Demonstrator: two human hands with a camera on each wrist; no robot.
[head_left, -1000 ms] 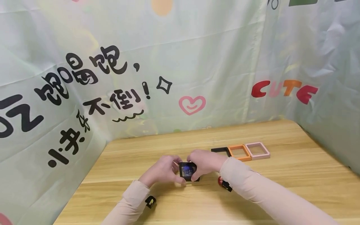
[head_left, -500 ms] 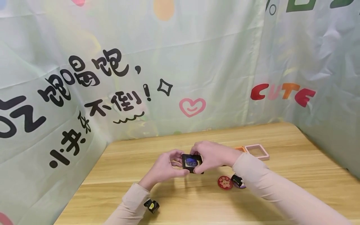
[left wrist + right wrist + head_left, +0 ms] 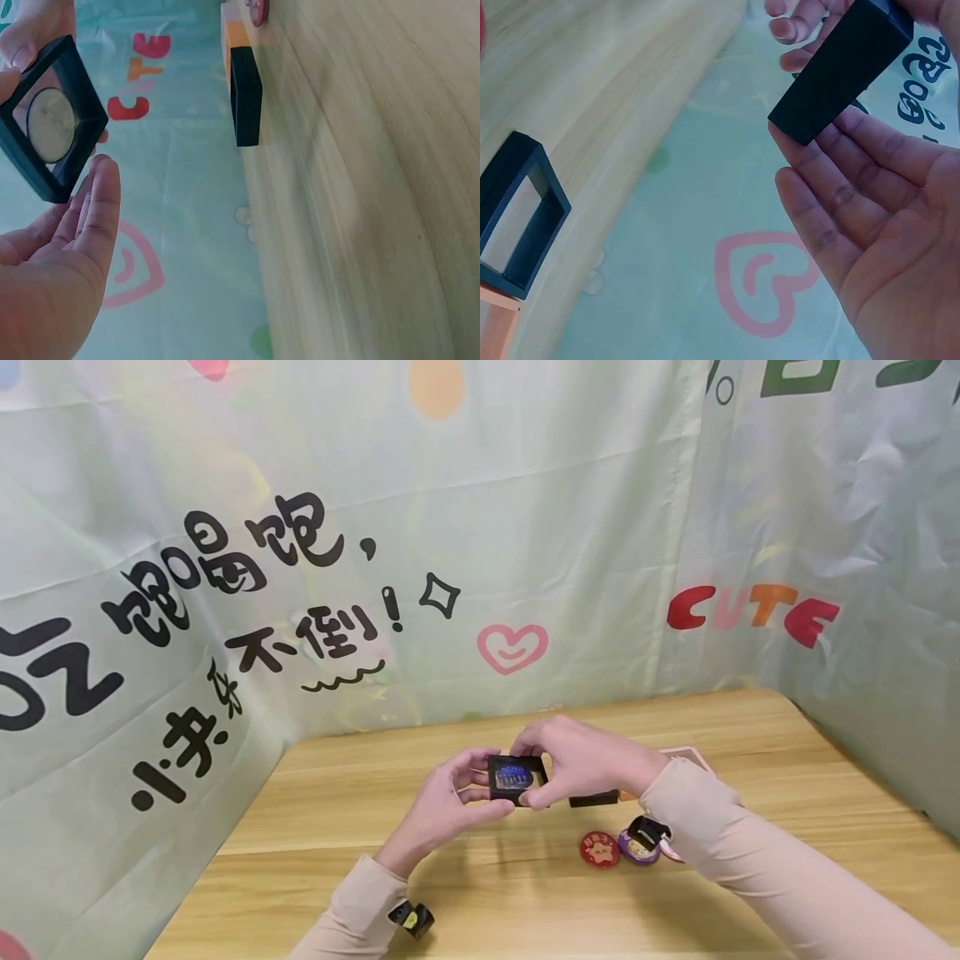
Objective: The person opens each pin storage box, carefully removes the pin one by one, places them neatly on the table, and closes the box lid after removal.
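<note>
Above the table both hands hold a small black square display frame (image 3: 517,781) with clear film inside. A round blue badge (image 3: 514,776) sits in its window; in the left wrist view a pale round face (image 3: 52,125) shows. My right hand (image 3: 581,762) pinches the frame's right side between thumb and fingers. At the left side my left hand (image 3: 450,797) has its thumb along the lower front corner and its fingers behind. In the right wrist view, the frame shows its plain black side above the right hand's extended fingers.
Another black frame (image 3: 594,799) lies behind the hands, in line with an orange frame (image 3: 237,35) and a pink frame (image 3: 686,753), partly hidden by the right arm. A red badge (image 3: 600,849) and a purple badge (image 3: 639,847) lie nearer. Printed cloth (image 3: 585,568) surrounds the wooden table (image 3: 337,827).
Both hands have lifted the display frame from close over the table and shifted it slightly right. The badges beneath the right arm have come into view.
</note>
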